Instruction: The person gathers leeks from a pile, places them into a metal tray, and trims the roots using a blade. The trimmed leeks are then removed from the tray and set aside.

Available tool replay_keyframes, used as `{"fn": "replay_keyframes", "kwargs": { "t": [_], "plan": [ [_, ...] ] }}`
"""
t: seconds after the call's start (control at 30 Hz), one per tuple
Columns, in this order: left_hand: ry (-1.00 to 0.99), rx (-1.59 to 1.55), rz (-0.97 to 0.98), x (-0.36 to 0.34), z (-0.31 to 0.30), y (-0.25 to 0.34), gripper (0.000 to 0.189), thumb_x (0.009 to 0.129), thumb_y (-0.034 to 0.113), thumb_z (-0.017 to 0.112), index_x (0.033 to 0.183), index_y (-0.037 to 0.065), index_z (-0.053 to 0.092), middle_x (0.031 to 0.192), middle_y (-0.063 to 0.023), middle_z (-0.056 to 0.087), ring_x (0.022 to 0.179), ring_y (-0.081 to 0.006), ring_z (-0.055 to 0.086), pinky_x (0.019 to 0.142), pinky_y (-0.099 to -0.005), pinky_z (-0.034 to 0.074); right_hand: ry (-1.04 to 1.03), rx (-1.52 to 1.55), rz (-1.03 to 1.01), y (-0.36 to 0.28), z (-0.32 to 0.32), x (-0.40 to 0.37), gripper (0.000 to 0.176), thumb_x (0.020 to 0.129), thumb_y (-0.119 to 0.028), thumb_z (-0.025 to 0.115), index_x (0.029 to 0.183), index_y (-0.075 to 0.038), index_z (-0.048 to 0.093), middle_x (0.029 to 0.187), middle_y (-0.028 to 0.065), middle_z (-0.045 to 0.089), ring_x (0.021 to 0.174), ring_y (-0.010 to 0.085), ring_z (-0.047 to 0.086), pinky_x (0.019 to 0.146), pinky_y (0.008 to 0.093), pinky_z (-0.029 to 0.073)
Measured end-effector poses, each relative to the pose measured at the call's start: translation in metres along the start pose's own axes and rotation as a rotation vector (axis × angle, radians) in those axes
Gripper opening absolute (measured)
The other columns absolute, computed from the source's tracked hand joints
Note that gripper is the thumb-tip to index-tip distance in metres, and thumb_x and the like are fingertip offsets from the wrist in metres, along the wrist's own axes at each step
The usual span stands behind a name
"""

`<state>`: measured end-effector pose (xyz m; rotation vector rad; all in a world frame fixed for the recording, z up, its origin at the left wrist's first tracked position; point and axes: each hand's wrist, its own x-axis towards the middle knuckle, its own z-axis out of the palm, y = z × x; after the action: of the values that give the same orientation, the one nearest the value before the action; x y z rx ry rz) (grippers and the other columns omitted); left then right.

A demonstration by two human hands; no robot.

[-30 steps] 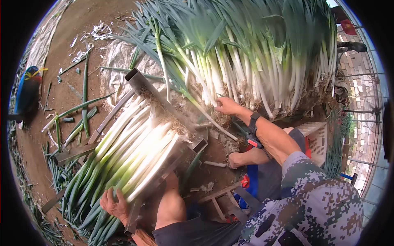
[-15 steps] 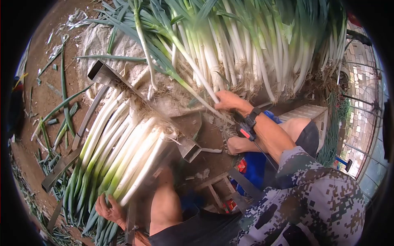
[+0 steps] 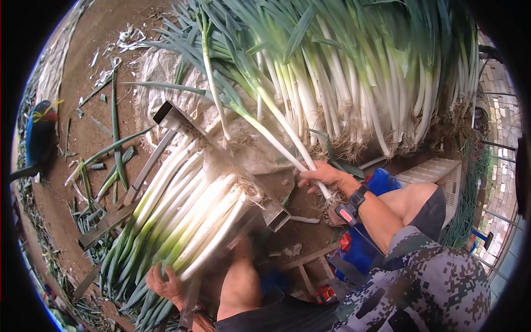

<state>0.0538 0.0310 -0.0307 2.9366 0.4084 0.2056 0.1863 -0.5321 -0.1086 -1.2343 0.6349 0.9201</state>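
My left hand (image 3: 166, 282) is at the lower left, its fingers curled over the green leaves of a bundle of green onions (image 3: 182, 216). That bundle lies tilted in a metal frame (image 3: 221, 160), white root ends up against the crossbar. In my right hand (image 3: 327, 178), closed just above the roots, are the white shanks of long green onions (image 3: 281, 123); two stalks run into the grip, their leaves trailing to the upper left. A small red and grey device (image 3: 345, 213) sits by my right wrist, below a black wristwatch (image 3: 358, 196).
A large pile of green onions (image 3: 376, 94) fills the top, roots facing me. Beneath it lies a pale woven sack (image 3: 160, 83). Cut leaves (image 3: 116, 144) litter the dirt floor at left. A pale plastic crate (image 3: 442, 171) stands right of my knee.
My right hand has come back towards my body, drawing the stalks with it, so the root ends show below the hand. My left hand stays on the bundle. The whole view has shifted slightly.
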Motion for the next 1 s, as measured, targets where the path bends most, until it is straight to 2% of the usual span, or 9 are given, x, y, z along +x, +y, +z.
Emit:
{"fn": "replay_keyframes", "kwargs": {
  "t": [0.03,0.1,0.23,0.27,0.47,0.6,0.67,0.83,1.0],
  "plan": [
    [-0.010,0.001,-0.006,0.000,-0.001,0.001,0.028,0.086,0.024,0.072,0.103,0.001,0.071,0.107,-0.0154,0.068,0.103,-0.0365,0.059,0.093,-0.0475,0.044,-0.003,-0.111,0.116,0.006,-0.002,0.008,0.032,0.092,-0.026,0.073,0.111,-0.002,0.067,0.082,0.0028,0.064,0.058,0.0116,0.058,0.055,0.0276,0.055],
    [-0.021,0.017,-0.010,0.002,-0.004,0.005,0.028,0.086,0.026,0.072,0.101,0.003,0.072,0.106,-0.0149,0.068,0.105,-0.0364,0.058,0.096,-0.0478,0.043,0.177,-0.411,0.035,0.008,0.008,0.023,0.024,0.092,-0.022,0.071,0.101,-0.001,0.066,0.072,0.0004,0.058,0.052,0.0093,0.051,0.048,0.0245,0.046],
    [0.003,0.000,-0.045,0.002,-0.004,0.013,0.030,0.085,0.031,0.074,0.100,0.005,0.072,0.107,-0.0145,0.068,0.106,-0.0368,0.058,0.097,-0.0478,0.042,0.191,-0.213,-0.120,-0.019,0.028,-0.006,0.020,0.093,-0.019,0.068,0.086,-0.001,0.061,0.068,0.0010,0.057,0.052,0.0079,0.051,0.045,0.0244,0.041],
    [0.018,0.006,-0.039,0.001,-0.002,0.012,0.031,0.084,0.033,0.075,0.099,0.006,0.073,0.106,-0.0139,0.068,0.106,-0.0365,0.058,0.097,-0.0478,0.042,0.142,-0.160,-0.021,-0.033,0.027,-0.010,0.021,0.094,-0.019,0.067,0.084,-0.002,0.059,0.067,0.0010,0.056,0.051,0.0089,0.052,0.044,0.0247,0.041],
    [0.043,-0.050,-0.030,0.006,0.000,0.021,0.028,0.080,0.031,0.078,0.095,0.007,0.072,0.104,-0.0109,0.069,0.103,-0.0345,0.059,0.095,-0.0466,0.043,-0.050,0.137,-0.025,-0.164,0.063,-0.095,0.033,0.103,-0.022,0.059,0.124,0.003,0.054,0.086,0.0005,0.056,0.062,0.0042,0.050,0.046,0.0181,0.044],
    [0.197,-0.068,0.004,0.009,0.004,0.027,0.030,0.070,0.030,0.081,0.089,0.009,0.071,0.099,-0.0096,0.070,0.094,-0.0330,0.061,0.091,-0.0453,0.043,-0.417,0.644,-0.122,-0.211,0.110,-0.197,0.044,0.109,-0.023,0.042,0.139,0.010,0.040,0.095,0.0064,0.052,0.065,0.0095,0.047,0.048,0.0253,0.045],
    [0.158,-0.090,-0.053,0.009,0.000,0.032,0.033,0.073,0.036,0.081,0.089,0.009,0.073,0.100,-0.0079,0.070,0.099,-0.0324,0.060,0.095,-0.0446,0.043,-0.493,0.683,-0.255,-0.213,0.145,-0.258,0.052,0.110,-0.020,0.032,0.150,0.010,0.020,0.101,0.0083,0.044,0.067,0.0122,0.047,0.052,0.0308,0.049],
    [0.180,-0.163,-0.073,0.009,-0.001,0.035,0.035,0.072,0.040,0.081,0.088,0.009,0.074,0.098,-0.0075,0.070,0.099,-0.0316,0.059,0.097,-0.0442,0.041,-0.560,0.520,-0.545,-0.182,0.209,-0.346,0.058,0.109,-0.014,0.035,0.156,0.004,0.006,0.095,0.0068,0.039,0.053,0.0122,0.041,0.045,0.0301,0.046],
    [0.187,-0.203,-0.117,0.010,-0.005,0.040,0.036,0.070,0.043,0.081,0.085,0.010,0.075,0.093,-0.0058,0.070,0.096,-0.0283,0.060,0.098,-0.0423,0.040,-0.445,-0.003,-0.691,-0.146,0.309,-0.358,0.070,0.102,-0.016,0.056,0.155,0.000,0.014,0.079,0.0017,0.045,0.053,0.0095,0.052,0.047,0.0286,0.050]
  ]
}}
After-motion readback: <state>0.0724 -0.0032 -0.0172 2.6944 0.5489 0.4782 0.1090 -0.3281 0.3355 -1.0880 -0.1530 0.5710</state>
